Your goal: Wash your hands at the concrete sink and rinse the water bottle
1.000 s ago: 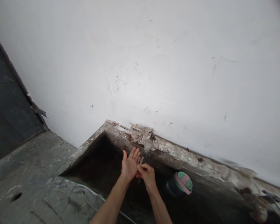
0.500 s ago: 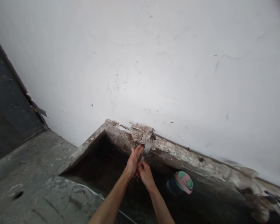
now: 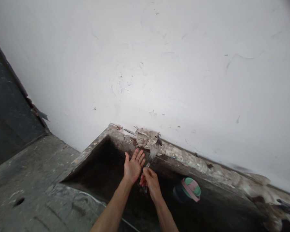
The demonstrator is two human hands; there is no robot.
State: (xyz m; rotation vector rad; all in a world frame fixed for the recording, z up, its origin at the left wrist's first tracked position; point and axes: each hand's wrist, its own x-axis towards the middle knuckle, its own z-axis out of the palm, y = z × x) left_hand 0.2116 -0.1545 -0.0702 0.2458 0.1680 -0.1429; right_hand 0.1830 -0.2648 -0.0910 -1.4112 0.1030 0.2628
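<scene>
My left hand (image 3: 133, 166) is palm up with its fingers spread over the dark concrete trough (image 3: 96, 141), and holds nothing. Close on its right, my right hand (image 3: 151, 180) has its fingers curled under a stream of water. The water runs from a tap (image 3: 159, 140) wrapped in pale, ragged material. Whether anything lies inside the curled right fingers is too small to tell. The two hands are side by side, with a narrow gap between the palms.
A dark cup with a green lid (image 3: 192, 188) and pink strap stands in the trough at the right. A wrapped pipe (image 3: 190, 161) runs along the back edge below the white wall (image 3: 135, 64). Another tap (image 3: 286, 205) is at far right.
My left hand has turned palm up, spread its fingers and shifted slightly left, away from the right hand. My right hand stays by the water, a little lower.
</scene>
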